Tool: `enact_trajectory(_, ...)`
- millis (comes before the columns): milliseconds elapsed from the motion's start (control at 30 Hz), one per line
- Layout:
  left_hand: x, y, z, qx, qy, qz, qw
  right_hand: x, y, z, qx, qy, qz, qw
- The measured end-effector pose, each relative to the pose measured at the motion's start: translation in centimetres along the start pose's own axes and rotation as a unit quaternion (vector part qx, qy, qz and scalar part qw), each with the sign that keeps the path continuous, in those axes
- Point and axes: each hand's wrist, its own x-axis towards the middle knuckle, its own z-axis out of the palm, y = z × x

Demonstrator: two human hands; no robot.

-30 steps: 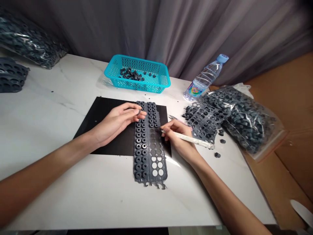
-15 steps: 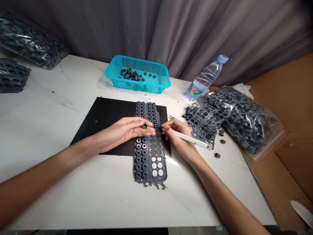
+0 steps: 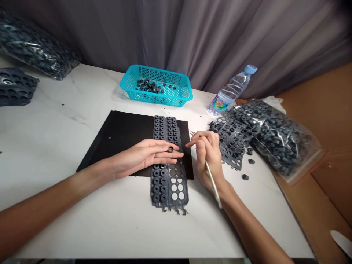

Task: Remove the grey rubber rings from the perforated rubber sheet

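Well, a grey curtain (image 3: 110,36) backs the marbled table (image 3: 96,220) (left fingers (image 3: 167,155) hold a ring (image 3: 171,149), right fingers (image 3: 199,136) a stick (image 3: 213,185)).

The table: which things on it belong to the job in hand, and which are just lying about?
Seemingly part of the job:
small black piece held by the left hand
pale tool in the right hand
studded sheet under the left hand
black mat partly beneath it
blue basket of black pieces

Seemingly just lying about:
water bottle
stuffed clear bag at right, perhaps related
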Motion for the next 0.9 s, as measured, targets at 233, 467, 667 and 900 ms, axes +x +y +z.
enact_trajectory(233, 0.0, -0.7, 0.8, 0.022, 0.013, 0.024, 0.999, -0.5, -0.5, 0.3, 0.090, -0.137, -0.035, 0.986)
enact_trajectory(467, 0.5, -1.6, 1.0, 0.109, 0.050, 0.045, 0.992, 0.2, -0.6, 0.2, 0.094, -0.140, -0.001, 0.986)
enact_trajectory(667, -0.4, -1.3, 0.3, 0.529, 0.105, 0.178, 0.823, 1.5, 4.9, -2.7, -0.140, -0.018, 0.079, 0.987)
enact_trajectory(900, -1.1, -2.8, -0.1, 0.696, 0.087, 0.179, 0.690, 5.1, 8.4, -5.3, -0.407, -0.037, 0.086, 0.909)
